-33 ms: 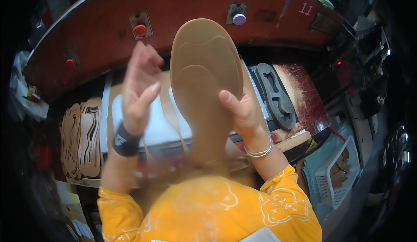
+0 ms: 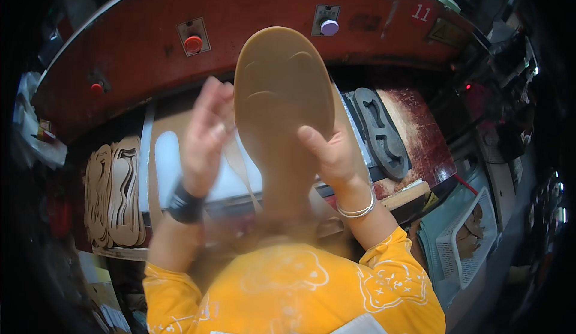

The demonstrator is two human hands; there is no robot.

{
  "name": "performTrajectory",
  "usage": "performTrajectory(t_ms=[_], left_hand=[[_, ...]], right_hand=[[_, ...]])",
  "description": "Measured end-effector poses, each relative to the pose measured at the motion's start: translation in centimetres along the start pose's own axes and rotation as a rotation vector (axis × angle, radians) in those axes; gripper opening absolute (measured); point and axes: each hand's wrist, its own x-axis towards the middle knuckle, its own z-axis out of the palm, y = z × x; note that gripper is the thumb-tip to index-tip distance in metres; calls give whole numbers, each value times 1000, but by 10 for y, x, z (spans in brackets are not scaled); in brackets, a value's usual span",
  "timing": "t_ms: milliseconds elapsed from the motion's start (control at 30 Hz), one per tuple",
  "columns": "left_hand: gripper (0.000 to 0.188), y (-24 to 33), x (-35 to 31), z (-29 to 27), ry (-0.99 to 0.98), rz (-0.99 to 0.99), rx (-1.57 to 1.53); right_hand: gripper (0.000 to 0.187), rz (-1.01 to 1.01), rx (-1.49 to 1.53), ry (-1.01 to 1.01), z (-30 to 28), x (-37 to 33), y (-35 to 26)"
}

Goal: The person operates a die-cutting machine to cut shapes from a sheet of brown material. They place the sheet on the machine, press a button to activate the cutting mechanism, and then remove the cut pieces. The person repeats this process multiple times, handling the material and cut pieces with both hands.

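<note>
A long tan-brown shoe sole (image 2: 282,88) stands up before me, its rounded wide end at the top and its narrower lower part blurred. My right hand (image 2: 336,157) grips its right edge, thumb on the near face and fingers hidden behind. My left hand (image 2: 207,133), smeared by motion, is beside the sole's left edge, fingers stretched out and holding nothing. Whether its fingertips touch the edge I cannot tell. Behind the sole lies a brown sheet (image 2: 177,120) with sole-shaped holes, on a white board (image 2: 167,154).
A red machine beam (image 2: 258,4) with an orange-red button (image 2: 193,44) and a pale purple button (image 2: 329,27) spans the back. Right of the board lies a dark grey sole-shaped cutting die (image 2: 380,133). Brown cut-out pieces (image 2: 125,193) are stacked left; a white basket (image 2: 480,259) holds scraps.
My left hand has moved right, closer to the sole's left edge. The sole has tilted slightly; my right hand keeps its grip, shifted a little left.
</note>
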Motion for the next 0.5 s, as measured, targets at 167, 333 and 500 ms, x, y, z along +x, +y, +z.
performTrajectory(t_ms=[167, 333, 500], left_hand=[[41, -73, -44, 1, 271, -53, 128], [40, -87, -31, -30, 258, -173, 118], [46, -76, -26, -14, -102, -117, -446]], right_hand=[[35, 15, -95, -3, 12, 1, 3], [50, 170, 150, -296, 3, -23, -8], [48, 252, 100, -80, -8, -10, 0]])
